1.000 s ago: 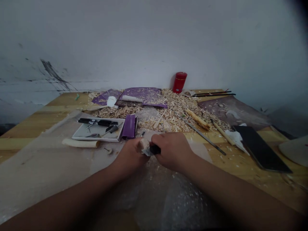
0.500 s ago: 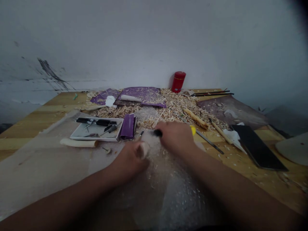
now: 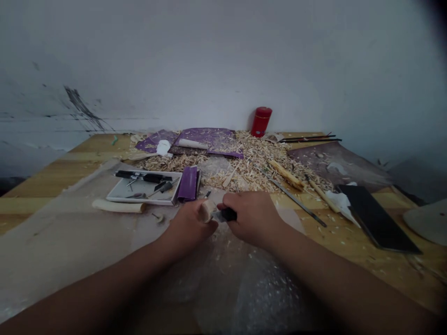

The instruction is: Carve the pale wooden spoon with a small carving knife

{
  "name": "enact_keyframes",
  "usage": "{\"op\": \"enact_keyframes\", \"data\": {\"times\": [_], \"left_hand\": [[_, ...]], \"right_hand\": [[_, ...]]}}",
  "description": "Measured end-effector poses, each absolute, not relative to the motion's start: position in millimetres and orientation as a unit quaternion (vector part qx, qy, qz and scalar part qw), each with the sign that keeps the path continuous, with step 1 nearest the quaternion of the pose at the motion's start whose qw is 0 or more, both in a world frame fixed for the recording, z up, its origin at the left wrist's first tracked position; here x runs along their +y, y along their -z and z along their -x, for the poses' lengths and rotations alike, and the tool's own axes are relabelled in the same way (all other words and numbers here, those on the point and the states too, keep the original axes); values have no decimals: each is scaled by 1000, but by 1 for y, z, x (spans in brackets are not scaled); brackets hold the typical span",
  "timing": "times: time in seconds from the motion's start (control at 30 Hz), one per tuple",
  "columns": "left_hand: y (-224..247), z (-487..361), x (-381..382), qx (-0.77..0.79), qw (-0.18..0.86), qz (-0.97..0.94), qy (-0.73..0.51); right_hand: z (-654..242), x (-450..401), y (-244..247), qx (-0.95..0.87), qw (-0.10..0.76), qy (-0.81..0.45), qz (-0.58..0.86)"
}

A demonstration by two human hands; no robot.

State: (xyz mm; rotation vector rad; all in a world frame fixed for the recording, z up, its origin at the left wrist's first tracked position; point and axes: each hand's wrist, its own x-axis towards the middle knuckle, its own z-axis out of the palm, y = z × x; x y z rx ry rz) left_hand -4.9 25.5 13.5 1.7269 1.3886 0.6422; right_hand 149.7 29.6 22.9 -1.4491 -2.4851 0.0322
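My left hand point(image 3: 190, 224) grips a small pale piece of carved wood point(image 3: 206, 211), which shows at its fingertips. My right hand point(image 3: 253, 219) is closed around a black-handled carving knife point(image 3: 227, 214). The knife's short metal blade rests against the wood, and the fingers hide most of the handle. Both hands are close together, just above a sheet of bubble wrap point(image 3: 251, 284).
Behind my hands are a white tray of tools point(image 3: 143, 196), a purple folded sheet point(image 3: 187, 184), and a heap of wood shavings point(image 3: 258, 160). A pale wood blank point(image 3: 118, 206), a steel rod point(image 3: 291, 197), a black board point(image 3: 375, 216), and a red tin point(image 3: 261, 122) lie around them.
My right hand has come back down and to the left from its raised position, bringing the knife against the wood. My left hand has lifted the wood slightly.
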Motion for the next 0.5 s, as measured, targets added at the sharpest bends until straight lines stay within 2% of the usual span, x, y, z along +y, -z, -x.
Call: {"op": "enact_keyframes", "data": {"times": [0.3,0.5], "left_hand": [[-11,7,24,552,330,-726,-243],[-12,5,16,547,369,-705,-259]], "right_hand": [[-145,28,-20,-855,134,14,500],[-149,35,-20,-850,146,71,501]]}}
